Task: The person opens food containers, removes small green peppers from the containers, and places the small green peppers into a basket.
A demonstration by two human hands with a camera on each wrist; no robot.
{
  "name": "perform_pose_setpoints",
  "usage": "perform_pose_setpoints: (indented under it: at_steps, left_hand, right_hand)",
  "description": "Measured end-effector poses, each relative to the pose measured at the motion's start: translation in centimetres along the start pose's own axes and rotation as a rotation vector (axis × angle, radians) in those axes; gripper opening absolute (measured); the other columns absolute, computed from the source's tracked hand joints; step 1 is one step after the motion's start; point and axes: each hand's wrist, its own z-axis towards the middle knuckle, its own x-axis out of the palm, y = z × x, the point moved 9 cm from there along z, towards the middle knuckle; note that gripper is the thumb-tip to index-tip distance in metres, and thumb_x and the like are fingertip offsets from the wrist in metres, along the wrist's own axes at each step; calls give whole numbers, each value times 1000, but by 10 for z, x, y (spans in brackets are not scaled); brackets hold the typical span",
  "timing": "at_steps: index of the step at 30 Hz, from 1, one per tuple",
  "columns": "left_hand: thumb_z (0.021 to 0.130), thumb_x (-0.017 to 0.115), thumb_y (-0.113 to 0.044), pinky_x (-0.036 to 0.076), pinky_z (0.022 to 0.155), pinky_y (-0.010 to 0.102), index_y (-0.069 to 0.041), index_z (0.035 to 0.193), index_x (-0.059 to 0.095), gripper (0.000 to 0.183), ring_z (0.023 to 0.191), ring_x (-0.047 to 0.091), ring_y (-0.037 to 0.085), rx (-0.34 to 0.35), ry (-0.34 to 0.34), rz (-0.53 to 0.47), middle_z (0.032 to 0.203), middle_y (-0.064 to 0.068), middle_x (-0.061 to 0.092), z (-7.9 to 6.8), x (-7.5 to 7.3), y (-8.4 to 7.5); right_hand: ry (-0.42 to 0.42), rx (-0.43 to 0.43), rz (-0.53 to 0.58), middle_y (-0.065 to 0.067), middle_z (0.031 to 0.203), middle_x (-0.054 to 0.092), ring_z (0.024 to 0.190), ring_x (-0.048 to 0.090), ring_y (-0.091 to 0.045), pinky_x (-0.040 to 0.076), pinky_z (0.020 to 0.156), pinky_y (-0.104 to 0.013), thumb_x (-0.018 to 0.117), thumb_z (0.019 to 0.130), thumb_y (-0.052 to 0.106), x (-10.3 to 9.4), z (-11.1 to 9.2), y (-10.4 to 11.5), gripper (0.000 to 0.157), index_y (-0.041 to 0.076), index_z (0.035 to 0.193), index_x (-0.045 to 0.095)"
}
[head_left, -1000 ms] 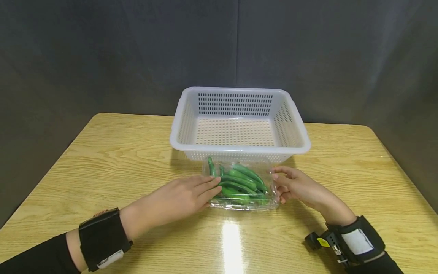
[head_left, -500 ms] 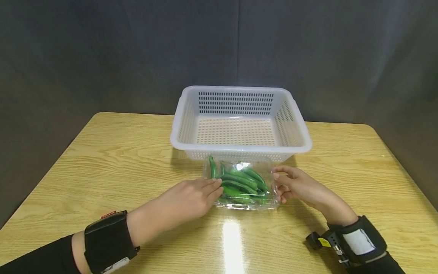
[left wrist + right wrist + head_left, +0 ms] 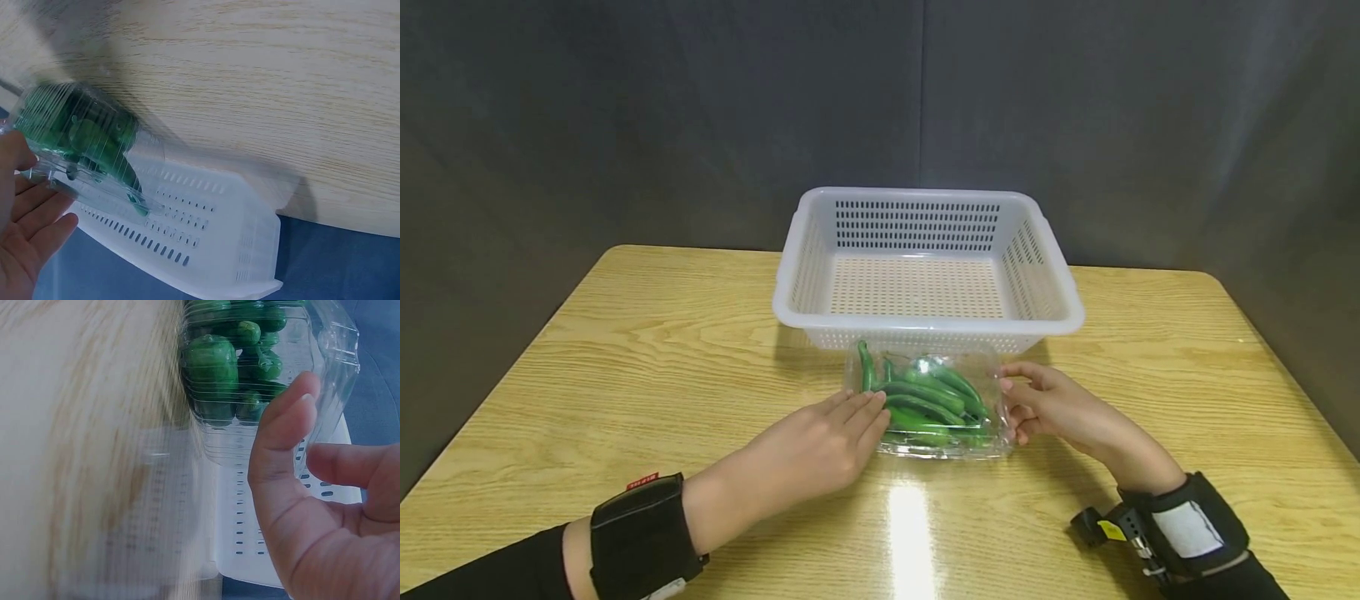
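A clear plastic clamshell box (image 3: 943, 453) holding several long green peppers (image 3: 925, 394) lies on the table in the head view. My left hand (image 3: 827, 437) rests on its left part, with straight fingers laid over the lid. In the left wrist view the left thumb (image 3: 17, 153) is at the box's edge. At the box's right end my right hand (image 3: 1060, 412) grips the edge. The right wrist view shows the right thumb (image 3: 340, 464) by the lid rim and a bent finger (image 3: 290, 415) against the side wall.
Just behind the box stands a white slotted plastic basket (image 3: 928, 323) with nothing in it. The wooden table (image 3: 647, 333) ends at a dark grey cloth backdrop (image 3: 700, 125). Both wrists wear black straps (image 3: 643, 537).
My left hand has shifted slightly to the right over the lid, its forearm also moving right. The box and my right hand have stayed almost in place.
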Motion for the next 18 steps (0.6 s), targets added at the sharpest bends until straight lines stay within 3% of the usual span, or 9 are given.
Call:
perform_pose_setpoints:
  at_steps: [6,15,18]
  left_hand:
    - [88,72,-7,52,97,33,-2,123,68,36,115,64,22,-38,-56,-15,126,14,66,-3,-7,4]
    - [96,53,-4,48,103,37,-1,137,55,41,124,57,24,-118,-88,-184,138,13,57,-5,-5,9]
    - [97,53,-5,46,105,38,-2,138,54,41,127,55,23,-122,-91,-212,140,12,56,-2,-4,8]
  right_hand:
    - [5,-2,-4,-6,79,55,65,58,-14,51,59,-26,38,107,10,1,-1,1,48,-16,145,24]
    - [-19,23,-2,-6,82,55,66,58,-14,52,60,-27,38,106,9,-2,0,-1,48,-16,145,24]
    - [-21,17,-6,-5,83,55,67,57,-13,52,60,-27,37,107,9,-3,1,-2,47,-16,145,25]
